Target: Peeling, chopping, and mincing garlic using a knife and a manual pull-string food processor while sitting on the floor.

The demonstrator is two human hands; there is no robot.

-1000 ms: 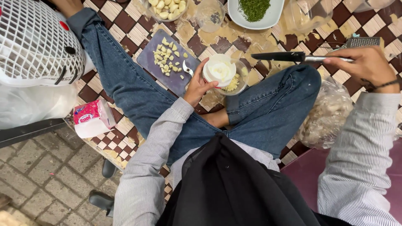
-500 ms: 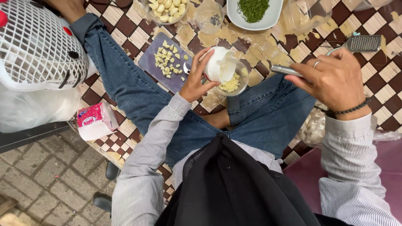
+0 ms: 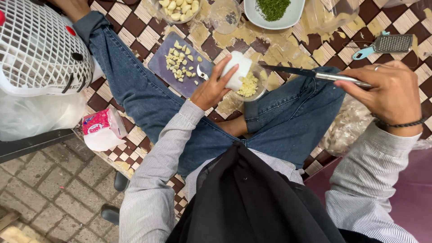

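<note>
Head view: left hand (image 3: 211, 87) gripped white tub (image 3: 237, 70), tilted over glass bowl (image 3: 252, 84) of minced garlic; right hand (image 3: 390, 92) clenched knife (image 3: 310, 73), blade over bowl.

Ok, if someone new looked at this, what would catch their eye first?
Probably the two hands at centre: the left hand tips a white tub over a glass bowl of chopped garlic, while the right hand holds a long knife pointing toward it. Next, the purple board with garlic pieces, upper left.
</note>
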